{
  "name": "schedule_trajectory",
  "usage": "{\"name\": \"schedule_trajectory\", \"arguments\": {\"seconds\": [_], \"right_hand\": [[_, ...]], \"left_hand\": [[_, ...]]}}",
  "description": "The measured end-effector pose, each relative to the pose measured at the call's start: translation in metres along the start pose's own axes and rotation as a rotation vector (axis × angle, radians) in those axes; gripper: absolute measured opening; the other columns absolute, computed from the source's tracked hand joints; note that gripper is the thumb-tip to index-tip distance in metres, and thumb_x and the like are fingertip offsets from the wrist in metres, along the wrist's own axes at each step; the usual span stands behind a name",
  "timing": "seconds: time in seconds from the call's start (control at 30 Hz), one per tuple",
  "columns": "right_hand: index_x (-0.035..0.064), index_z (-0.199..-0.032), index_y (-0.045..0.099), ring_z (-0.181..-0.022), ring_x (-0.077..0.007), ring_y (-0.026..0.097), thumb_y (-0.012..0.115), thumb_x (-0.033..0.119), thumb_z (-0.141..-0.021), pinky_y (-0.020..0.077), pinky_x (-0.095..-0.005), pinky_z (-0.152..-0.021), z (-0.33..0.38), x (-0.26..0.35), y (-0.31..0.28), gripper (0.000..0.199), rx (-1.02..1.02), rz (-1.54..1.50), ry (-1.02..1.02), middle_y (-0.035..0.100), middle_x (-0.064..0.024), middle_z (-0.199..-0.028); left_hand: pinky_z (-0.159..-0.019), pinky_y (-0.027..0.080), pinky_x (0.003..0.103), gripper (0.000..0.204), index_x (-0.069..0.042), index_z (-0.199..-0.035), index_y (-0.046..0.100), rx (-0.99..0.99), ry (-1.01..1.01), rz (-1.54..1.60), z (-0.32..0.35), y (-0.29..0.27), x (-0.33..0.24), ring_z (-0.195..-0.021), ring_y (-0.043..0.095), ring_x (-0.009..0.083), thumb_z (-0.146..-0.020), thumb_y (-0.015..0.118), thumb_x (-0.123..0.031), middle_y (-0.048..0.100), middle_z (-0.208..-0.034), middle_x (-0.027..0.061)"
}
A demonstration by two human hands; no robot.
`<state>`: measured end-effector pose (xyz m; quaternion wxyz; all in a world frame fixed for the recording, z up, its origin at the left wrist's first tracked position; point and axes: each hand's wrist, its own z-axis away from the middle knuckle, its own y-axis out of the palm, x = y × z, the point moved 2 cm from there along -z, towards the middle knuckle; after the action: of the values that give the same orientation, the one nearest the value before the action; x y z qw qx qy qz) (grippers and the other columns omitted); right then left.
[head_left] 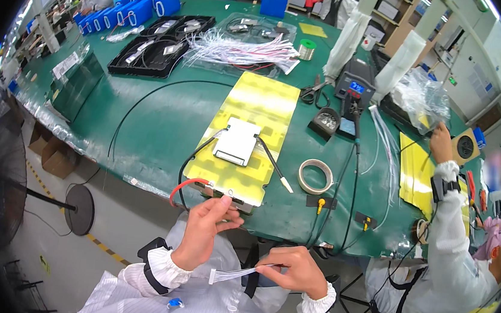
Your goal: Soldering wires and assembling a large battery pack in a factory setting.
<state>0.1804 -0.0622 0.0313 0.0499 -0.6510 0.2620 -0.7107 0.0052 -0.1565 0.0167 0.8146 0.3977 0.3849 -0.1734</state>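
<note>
Your right hand (295, 269) is pinching one end of a flat white ribbon cable (234, 274) between thumb and forefinger, low in front of your body, below the near edge of the worktop (151, 123). That cable is running leftward from those fingers to a small white plug at its free end, hanging in the air over your white coat, apart from your other hand.

Your left hand (206, 229) is reaching up to the worktop's front edge, its fingers half curled with the tips closing on the corner of a metal plate (240, 203) that is jutting out just past the edge; whether they are gripping it or only touching it, you cannot tell from this view. A red wire (186, 185) is curving out just left of those fingertips.

Beyond the plate, a white rectangular circuit module (237, 141) is lying on a yellow mat (261, 103), with black leads trailing off both sides. A roll of tape (315, 176) is sitting just right of the mat, and a soldering station (354, 89) is standing farther back. A bundle of white wires (239, 51) is lying behind the mat, beside black trays (152, 50).

On your right, another person's hand (441, 145) is working over a second yellow mat (413, 172).
</note>
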Motion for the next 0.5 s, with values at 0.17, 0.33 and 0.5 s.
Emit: {"name": "schedule_trajectory", "arguments": {"seconds": [0.17,0.33,0.5], "right_hand": [[0.0054,-0.074,0.068,-0.046,-0.0148,0.052,0.067,0.013,-0.075,0.0401,-0.0259,-0.044,-0.014,-0.012,-0.002,0.008,0.137,-0.04,-0.086,0.056,-0.0045,-0.058],[0.0059,-0.074,0.067,-0.047,-0.0164,0.054,0.066,0.015,-0.076,0.0407,-0.0267,-0.044,-0.018,-0.013,-0.015,0.01,0.196,-0.016,-0.101,0.056,-0.0037,-0.058],[0.0061,-0.074,0.067,-0.048,-0.0165,0.054,0.066,0.016,-0.076,0.0413,-0.0268,-0.044,-0.008,0.005,-0.018,0.01,0.226,0.068,-0.102,0.056,-0.0035,-0.059]], "left_hand": [[-0.058,0.043,0.025,0.025,-0.006,-0.067,0.053,-0.157,0.084,-0.096,-0.002,0.012,0.005,-0.058,0.052,0.0117,-0.086,0.059,-0.021,0.054,-0.064,0.0019],[-0.054,0.04,0.024,0.03,-0.009,-0.059,0.048,-0.235,0.079,0.022,0.001,0.023,-0.001,-0.053,0.048,0.0094,-0.083,0.064,-0.018,0.047,-0.056,-0.0005],[-0.055,0.041,0.024,0.027,-0.008,-0.061,0.05,-0.217,0.095,0.131,0.006,0.018,0.003,-0.056,0.048,0.0096,-0.083,0.063,-0.016,0.05,-0.061,0.0008]]}}
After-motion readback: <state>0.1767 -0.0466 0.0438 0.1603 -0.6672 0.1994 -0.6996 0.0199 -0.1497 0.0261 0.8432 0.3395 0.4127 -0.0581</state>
